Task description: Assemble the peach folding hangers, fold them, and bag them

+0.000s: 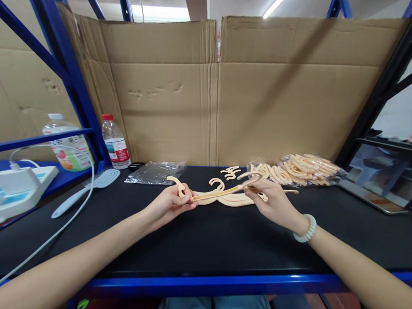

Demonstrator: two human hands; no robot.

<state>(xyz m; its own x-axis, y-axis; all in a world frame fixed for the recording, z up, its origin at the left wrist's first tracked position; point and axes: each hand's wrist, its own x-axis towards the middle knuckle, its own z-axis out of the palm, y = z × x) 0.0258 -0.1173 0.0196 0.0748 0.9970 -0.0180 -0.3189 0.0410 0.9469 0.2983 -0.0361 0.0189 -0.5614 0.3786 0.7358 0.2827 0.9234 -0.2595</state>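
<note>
A long, thin cream-coloured plastic piece [218,194] is stretched between my two hands above the black table. My left hand [174,203] is closed on its left end, where a curved hook part [176,182] sticks up. My right hand [275,201] pinches the other end, close to another curved part [251,176]; its fingertips partly hide what they hold. Behind and below the held piece lie more cream curved pieces [234,201], including one with a hooked top [217,181].
Small cream hooks [231,172] and bagged cream pieces [305,170] lie at the back right, beside a flat tablet-like device [372,196]. An empty clear bag [157,172], bottle [115,143], hairbrush [100,181] and power strip [23,193] with a white cable are on the left. Cardboard [301,100] stands behind.
</note>
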